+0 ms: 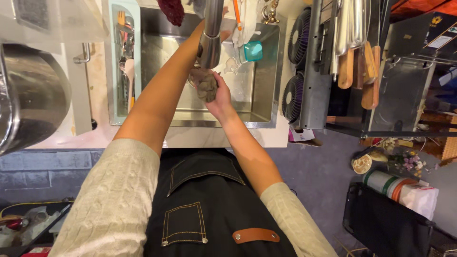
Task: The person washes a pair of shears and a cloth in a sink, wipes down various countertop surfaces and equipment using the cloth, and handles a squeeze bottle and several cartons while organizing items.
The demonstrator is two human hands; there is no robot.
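Cloth (206,85), grey and wet, sits bunched over the steel sink (259,62), just under the faucet spout (210,43). On the left, a pale blue cutlery tray (114,57) borders the basin. My left hand (223,33) reaches behind the faucet, mostly hidden, so I cannot tell its grip. My right hand (220,97) has its fingers curled tight around the cloth. Farther right, wooden-handled utensils (354,57) hang on a rack.

Kitchen. A steel sink (257,102) with tall faucet (211,33) sat in a pale counter; cutlery tray (124,57) at left, hanging wooden-handled utensils (354,47) at right, person wore an apron (209,204).
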